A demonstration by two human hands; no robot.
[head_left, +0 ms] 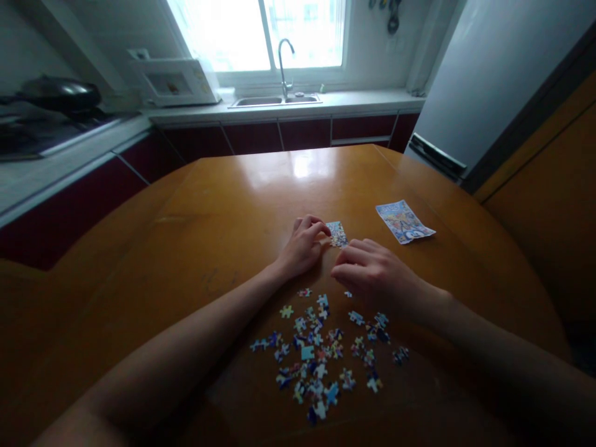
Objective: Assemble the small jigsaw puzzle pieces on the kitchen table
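A small assembled puzzle section (pixel 336 233) lies on the table between my hands, partly covered by them. My left hand (pixel 305 243) rests at its left edge, fingers bent and slightly apart, the fingertips at the section's side. Just to the right and nearer to me, my right hand (pixel 367 268) is closed with thumb and fingers together; whatever they pinch is hidden. Loose jigsaw pieces (pixel 316 354) are spread over the table below both hands. One small piece (pixel 347 293) lies just under my right hand, and a yellowish piece (pixel 286 311) sits by my left forearm.
A creased printed picture sheet (pixel 404 221) lies to the right, beyond my right hand. The wooden table (pixel 223 198) has a rounded edge. Behind it are a counter with a sink (pixel 279 101), a microwave (pixel 177 82), a pan (pixel 63 93) and a fridge (pixel 484 74).
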